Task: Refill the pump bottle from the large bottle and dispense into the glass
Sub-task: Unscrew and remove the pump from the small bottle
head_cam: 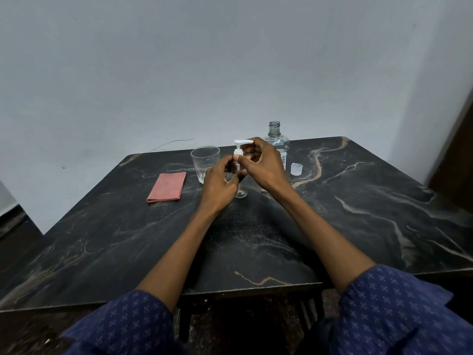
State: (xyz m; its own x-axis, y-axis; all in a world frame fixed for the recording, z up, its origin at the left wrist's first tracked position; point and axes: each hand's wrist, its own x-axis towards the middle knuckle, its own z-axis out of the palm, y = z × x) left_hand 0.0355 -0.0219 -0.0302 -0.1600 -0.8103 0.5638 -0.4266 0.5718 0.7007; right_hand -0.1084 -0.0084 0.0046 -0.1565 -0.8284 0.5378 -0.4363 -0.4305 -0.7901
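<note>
Dark marble table [358, 213], grey wall behind. Left hand [220, 185] holds small pump bottle [240, 193] at table middle. Right hand [261, 162] pinches white pump top [242, 143]. Glass [204, 162] at 10 o'clock of bottle, open large bottle [276, 142] at 1 o'clock, cap [296, 169] at 3 o'clock, pink cloth [167, 187] at 9 o'clock.

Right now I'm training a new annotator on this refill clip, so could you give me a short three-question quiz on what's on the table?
1. True or false: the large bottle has its cap on.
2. What lies left of the glass? A) red folded cloth B) spoon C) funnel
3. Fill in: both hands are at the ____ bottle.

Key:
1. False: its neck is open, and the cap sits on the table to its right.
2. A, the red folded cloth.
3. Pump: the left hand holds the pump bottle body, the right hand grips the pump collar.
</note>
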